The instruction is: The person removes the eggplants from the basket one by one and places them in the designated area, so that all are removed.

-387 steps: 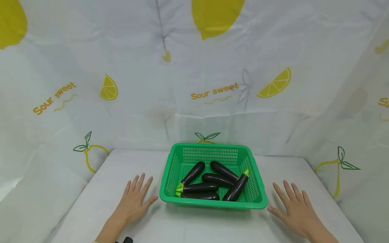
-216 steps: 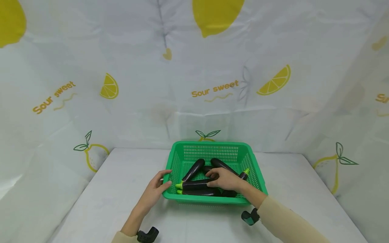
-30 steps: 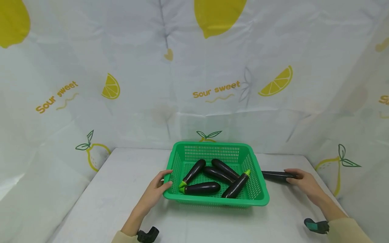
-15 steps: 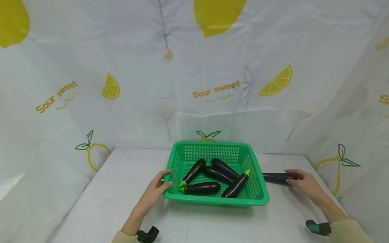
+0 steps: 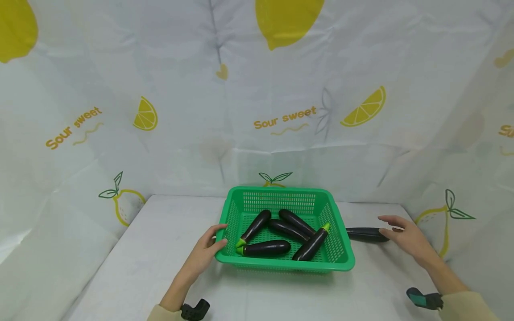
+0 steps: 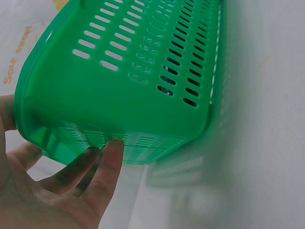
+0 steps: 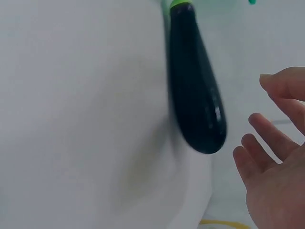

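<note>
A green plastic basket [image 5: 287,266] holds several dark purple eggplants, among them a front one [image 5: 267,248] with a green cap. My left hand [image 5: 201,254] grips the basket's left rim; in the left wrist view, fingertips [image 6: 113,148] touch its outer wall. Another eggplant [image 5: 363,234] lies on the table right of the basket, its cap end hidden behind the basket wall in the head view. Just beyond its rounded end is my right hand [image 5: 411,240], fingers spread and holding nothing. In the right wrist view, a gap shows between this hand and the eggplant [image 7: 195,90].
A white-covered table [image 5: 160,232] carries the basket. Behind and at both sides hangs a white sheet [image 5: 180,147] printed with lemons and lettering. Each wrist wears a dark strapped device, such as the left one [image 5: 195,310].
Earlier, both hands lay beside the basket; then the right hand reached in, and an eggplant went to the table at right. Within the last half second its fingers let go and lifted off.
</note>
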Demonstrator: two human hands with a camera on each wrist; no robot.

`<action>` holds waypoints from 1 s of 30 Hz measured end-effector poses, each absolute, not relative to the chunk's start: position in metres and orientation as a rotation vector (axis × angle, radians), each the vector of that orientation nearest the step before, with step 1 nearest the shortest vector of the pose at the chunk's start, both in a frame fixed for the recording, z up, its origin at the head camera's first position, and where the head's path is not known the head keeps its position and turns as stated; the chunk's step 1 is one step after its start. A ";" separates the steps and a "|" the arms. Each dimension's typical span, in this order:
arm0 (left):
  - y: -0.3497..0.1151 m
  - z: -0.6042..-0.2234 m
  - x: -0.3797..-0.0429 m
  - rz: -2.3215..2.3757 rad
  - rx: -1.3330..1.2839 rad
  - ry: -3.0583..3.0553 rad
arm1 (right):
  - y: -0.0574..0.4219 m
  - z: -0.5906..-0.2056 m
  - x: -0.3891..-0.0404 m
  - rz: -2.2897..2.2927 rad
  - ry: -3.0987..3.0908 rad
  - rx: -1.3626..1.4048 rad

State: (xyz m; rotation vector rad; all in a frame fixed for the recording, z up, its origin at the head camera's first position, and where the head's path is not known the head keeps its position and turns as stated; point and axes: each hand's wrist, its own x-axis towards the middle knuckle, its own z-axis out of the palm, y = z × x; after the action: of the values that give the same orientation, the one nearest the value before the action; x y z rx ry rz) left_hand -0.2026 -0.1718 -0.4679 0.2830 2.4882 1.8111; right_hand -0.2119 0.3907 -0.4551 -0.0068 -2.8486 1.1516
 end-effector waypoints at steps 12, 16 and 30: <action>-0.172 -0.469 -0.203 1.810 0.271 2.491 | 0.360 -0.418 -0.205 1.086 -2.766 0.099; -0.172 -0.469 -0.203 1.821 0.277 2.485 | 0.347 -0.406 -0.202 1.061 -2.748 0.131; -0.171 -0.469 -0.203 1.826 0.285 2.480 | 0.296 -0.377 -0.192 1.144 -2.616 0.314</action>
State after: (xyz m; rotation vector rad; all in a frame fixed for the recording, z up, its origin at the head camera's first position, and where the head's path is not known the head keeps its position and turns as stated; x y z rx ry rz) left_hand -0.2035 -0.1714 -0.4689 0.2847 2.4796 1.8262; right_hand -0.1920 0.2959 -0.3773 0.3144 -2.6165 1.1438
